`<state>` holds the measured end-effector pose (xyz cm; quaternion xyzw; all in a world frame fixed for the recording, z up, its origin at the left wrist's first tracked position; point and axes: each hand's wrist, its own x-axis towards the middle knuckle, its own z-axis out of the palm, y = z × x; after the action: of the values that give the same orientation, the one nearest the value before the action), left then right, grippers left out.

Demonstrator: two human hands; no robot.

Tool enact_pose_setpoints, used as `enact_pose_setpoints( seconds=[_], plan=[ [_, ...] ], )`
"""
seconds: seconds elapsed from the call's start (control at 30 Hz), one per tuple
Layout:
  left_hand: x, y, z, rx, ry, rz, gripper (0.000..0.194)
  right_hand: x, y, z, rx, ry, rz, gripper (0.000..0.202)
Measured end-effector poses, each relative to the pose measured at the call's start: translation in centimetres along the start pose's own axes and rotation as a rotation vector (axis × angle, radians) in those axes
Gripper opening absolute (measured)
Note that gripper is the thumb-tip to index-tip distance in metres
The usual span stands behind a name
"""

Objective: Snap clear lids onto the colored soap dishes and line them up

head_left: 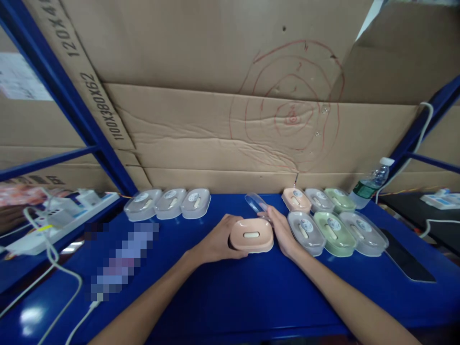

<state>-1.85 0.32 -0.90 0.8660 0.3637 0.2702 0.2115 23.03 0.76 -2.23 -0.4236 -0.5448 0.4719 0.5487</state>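
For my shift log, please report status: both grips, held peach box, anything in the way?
Left grip around peach box. Right grip holding clear lid. Lidded grey box close beside right grip, possibly obstructing.

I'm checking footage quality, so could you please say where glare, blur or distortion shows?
Head view: white glare on the glossy blue tabletop, lower left; a pixelated patch nearby; straight blue posts splay outward, probably lens stretch; the held peach rounded box is slightly soft.
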Motion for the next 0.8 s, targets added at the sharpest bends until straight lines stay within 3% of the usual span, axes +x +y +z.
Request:
enact_pose_setpoints(
  seconds=[0.3, 0.47, 0.67, 0.8],
  plan=[
    [0.1, 1.0, -0.6, 0.078, -0.033, 0.022, 0.070, -0.9, -1.5, 0.0, -0.114, -0.117, -0.126, 0.064],
    [0.3, 1.2, -0.5, 0.092, -0.039, 0.017, 0.070, -0.6, -0.5, 0.4, -0.156, -0.057, -0.151, 0.060],
    [0.0, 0.9, -0.8, 0.105, -0.074, 0.018, 0.074, -0.9, 0.1, 0.4, -0.417, -0.063, -0.373, 0.057],
    [-0.2, 0.5, -0.6, 0.118, -0.080, 0.042, 0.077, -1.2, -0.2, 0.4, -0.525, -0.113, -0.396, 0.059]
  ],
)
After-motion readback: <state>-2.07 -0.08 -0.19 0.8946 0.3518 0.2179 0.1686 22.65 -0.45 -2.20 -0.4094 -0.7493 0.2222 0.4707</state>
